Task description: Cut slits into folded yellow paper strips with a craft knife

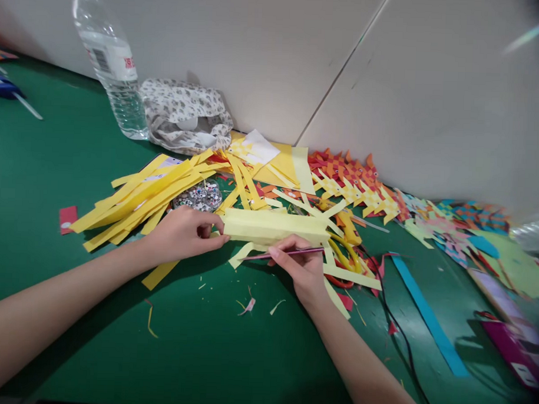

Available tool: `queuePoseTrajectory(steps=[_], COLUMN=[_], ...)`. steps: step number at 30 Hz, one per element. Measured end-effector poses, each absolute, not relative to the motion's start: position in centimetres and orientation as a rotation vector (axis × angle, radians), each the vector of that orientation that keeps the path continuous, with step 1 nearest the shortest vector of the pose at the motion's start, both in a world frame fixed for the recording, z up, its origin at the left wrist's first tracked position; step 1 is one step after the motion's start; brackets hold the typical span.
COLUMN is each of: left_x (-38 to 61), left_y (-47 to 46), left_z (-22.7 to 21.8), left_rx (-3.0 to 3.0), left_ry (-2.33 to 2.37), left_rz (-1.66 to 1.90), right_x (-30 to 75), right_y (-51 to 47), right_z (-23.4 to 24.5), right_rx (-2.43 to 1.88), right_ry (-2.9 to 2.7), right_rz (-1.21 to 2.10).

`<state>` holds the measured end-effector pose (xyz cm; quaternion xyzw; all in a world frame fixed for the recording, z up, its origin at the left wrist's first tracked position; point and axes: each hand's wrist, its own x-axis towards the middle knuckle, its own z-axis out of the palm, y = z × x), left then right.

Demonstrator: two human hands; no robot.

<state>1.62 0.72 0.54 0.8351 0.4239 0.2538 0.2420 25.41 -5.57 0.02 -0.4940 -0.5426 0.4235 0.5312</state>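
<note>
A folded piece of pale yellow paper (277, 226) lies before me, creased along its length. My left hand (184, 234) pinches its left end between thumb and forefinger. In my right hand (300, 271) is a slim purple pencil (256, 256), its pointed end turned left; the fingers are closed around it just under the paper's lower edge. Narrow pale strips (355, 277) lie around the paper. Bright yellow strips (150, 201) are heaped beyond my left hand, beside a clear case of googly eyes (199, 195).
A water bottle (112, 67) and a patterned cloth pouch (184, 113) stand by the wall. Woven paper fish (358, 190) line the back right. Yellow-handled scissors (345, 252), a black cable (397, 330), a blue strip (429, 313) and a magenta object (509, 352) lie rightward.
</note>
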Motion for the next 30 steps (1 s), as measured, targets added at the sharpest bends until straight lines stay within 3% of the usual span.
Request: queuePoseTrajectory(steps=[8, 16, 24, 30], left_x=[0.2, 0.8, 2.0, 1.7], left_y=[1.0, 0.5, 0.1, 0.7], left_z=[1.0, 1.0, 0.3, 0.2], left_rx=[2.413, 2.503, 2.835, 2.869], left_ry=[0.861, 0.946, 0.810, 0.825], left_rz=[0.728, 1.122, 0.938, 1.070], right_x=[27.0, 26.9, 26.6, 26.6], right_y=[-5.3, -5.3, -5.5, -6.4], right_z=[0.1, 0.4, 0.7, 0.8], right_rx=[-1.059, -1.130, -1.169, -1.142], right_ry=[-1.154, -1.167, -1.204, -1.388], right_rz=[0.887, 0.774, 0.776, 0.659])
